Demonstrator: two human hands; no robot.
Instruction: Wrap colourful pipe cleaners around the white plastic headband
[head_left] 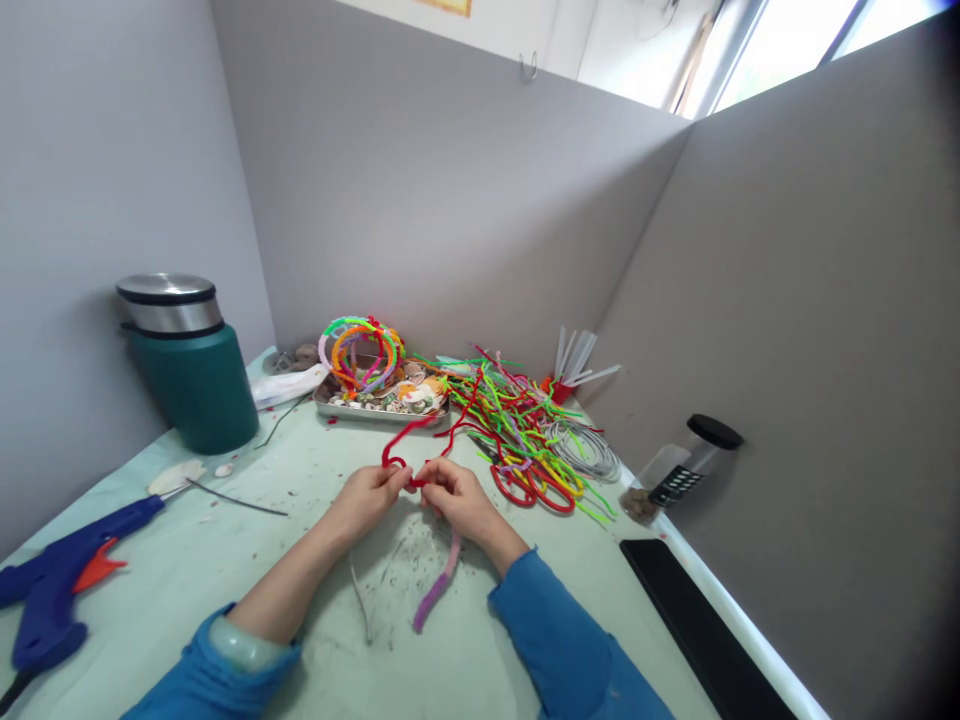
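Observation:
Over the middle of the table, my left hand [369, 503] and my right hand [465, 500] meet fingertip to fingertip, both pinching a red pipe cleaner [393, 444]. One loose end of it rises above my left fingers, curling up and to the right. Below my right hand hangs a strip wrapped in pink and purple fuzz [432, 605]. A thin bare grey wire [360, 598] hangs below my left wrist. Whether wire and strip are one piece is hidden by my hands. Just beyond lies a tangled pile of coloured pipe cleaners [517, 420].
Behind my hands, a metal tray [382, 412] holds shells and fuzzy coloured rings [360, 350]. Coiled grey wire [589, 450] and a red cup of glue sticks [562, 390] stand right. A blue glue gun [56, 580] and green flask [191, 385] sit left; a jar [679, 470] leans right.

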